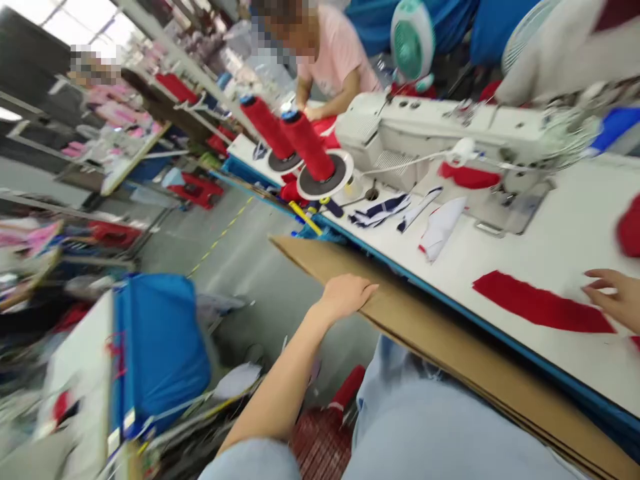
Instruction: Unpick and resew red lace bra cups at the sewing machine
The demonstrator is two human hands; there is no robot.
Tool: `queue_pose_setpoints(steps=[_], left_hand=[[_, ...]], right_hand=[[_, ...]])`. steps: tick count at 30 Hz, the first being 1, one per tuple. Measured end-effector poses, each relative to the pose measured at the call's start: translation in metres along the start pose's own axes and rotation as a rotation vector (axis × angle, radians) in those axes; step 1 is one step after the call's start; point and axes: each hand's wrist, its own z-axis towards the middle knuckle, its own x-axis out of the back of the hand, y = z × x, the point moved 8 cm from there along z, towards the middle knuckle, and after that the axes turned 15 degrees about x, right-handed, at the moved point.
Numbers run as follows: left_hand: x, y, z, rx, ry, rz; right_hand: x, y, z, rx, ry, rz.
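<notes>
My left hand (346, 295) is closed over the edge of a long brown cardboard sheet (435, 327), which runs along the front of the sewing table (565, 267). Its fingertips are partly hidden. At the right edge of the view, my right hand (617, 298) has its thumb and fingers apart, with nothing visible between them. It hovers by the end of a curved red fabric piece (540, 303) lying flat on the white tabletop. Behind that stands a white sewing machine (465, 127), with another red fabric piece (470, 176) beside its needle area.
Two red thread cones (310, 147) stand at the table's far left end. Navy and white fabric scraps (383, 210) and a white piece (443, 227) lie near the machine. A co-worker (340, 60) sits beyond. To the left is a blue cloth bin (163, 340).
</notes>
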Motion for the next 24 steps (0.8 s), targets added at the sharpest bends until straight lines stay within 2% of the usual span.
queue_pose_setpoints(steps=[1,2,4,7,9,13,15,18,21,24], left_hand=[[-0.001,-0.001,-0.001,-0.003,0.004,-0.001],[-0.001,-0.003,0.000,0.000,0.006,-0.003],[-0.002,-0.007,0.004,0.003,-0.014,-0.066],[0.003,-0.006,0.011,-0.075,-0.050,-0.122],[0.010,-0.003,0.013,-0.113,-0.058,-0.120],[0.035,0.019,0.014,-0.179,-0.029,-0.027],[0.048,0.042,0.009,-0.263,-0.002,0.061],[0.062,0.088,-0.001,-0.428,0.035,0.197],[0.062,0.147,-0.008,-0.602,0.054,0.247],[0.045,0.217,-0.008,-0.755,-0.005,0.195]], right_hand=[[0.005,-0.004,-0.014,-0.127,0.100,0.297],[0.010,-0.013,-0.024,-0.145,0.172,0.426],[0.023,-0.016,-0.038,-0.171,0.363,0.577],[0.042,0.002,-0.049,-0.209,0.658,0.719],[0.049,0.013,-0.044,-0.215,0.747,0.825],[0.055,0.006,-0.007,-0.180,0.727,1.007],[0.052,-0.007,0.016,-0.149,0.661,1.080],[0.039,-0.029,0.038,-0.103,0.543,1.179],[0.021,-0.050,0.027,-0.088,0.435,1.244],[0.008,-0.071,-0.023,-0.093,0.278,1.269]])
